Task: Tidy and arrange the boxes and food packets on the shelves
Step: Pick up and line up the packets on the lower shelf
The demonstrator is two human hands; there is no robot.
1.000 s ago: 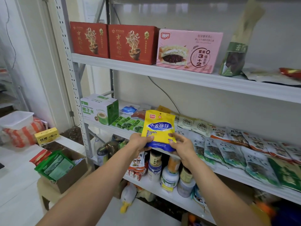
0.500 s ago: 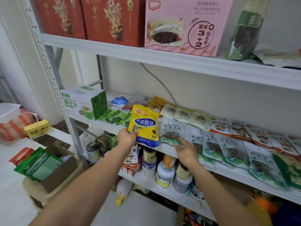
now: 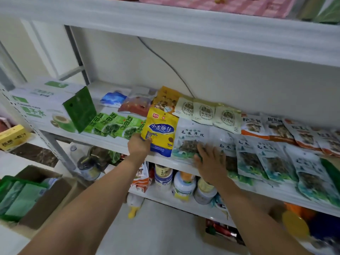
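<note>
Nearest, two bare forearms reach up from below. A second ago both hands held the yellow plastic food packet (image 3: pixel 161 131) with its blue oval label up in the air. Now only the left hand (image 3: pixel 138 147) grasps it, fingers curled round its lower left corner. The packet has come down, upright, to the front edge of the white metal middle shelf (image 3: pixel 110 142); whether it touches the board I cannot tell. The right hand (image 3: pixel 209 161), which let go half a second ago, lies flat with fingers straight and spread on a glossy white-and-teal pouch (image 3: pixel 191 140) of dark shreds. That pouch is the first of an overlapping row running right. Low on the left, a brown cardboard box (image 3: pixel 49 199) holds flat green packets (image 3: pixel 24 197). Under the hands, the lower shelf carries round lidded plastic jars (image 3: pixel 184 186) standing close together. On the middle shelf, left of the yellow packet, shiny bright-green sachets (image 3: pixel 114 124) lie fanned beside a green-and-white cardboard carton (image 3: pixel 47 107). Behind them lie a blue pouch (image 3: pixel 113 98) and three beige pouches (image 3: pixel 204 111) side by side. The view has drawn closer, so only the lower strip of a pink checked box (image 3: pixel 220 4) shows on the top shelf.
</note>
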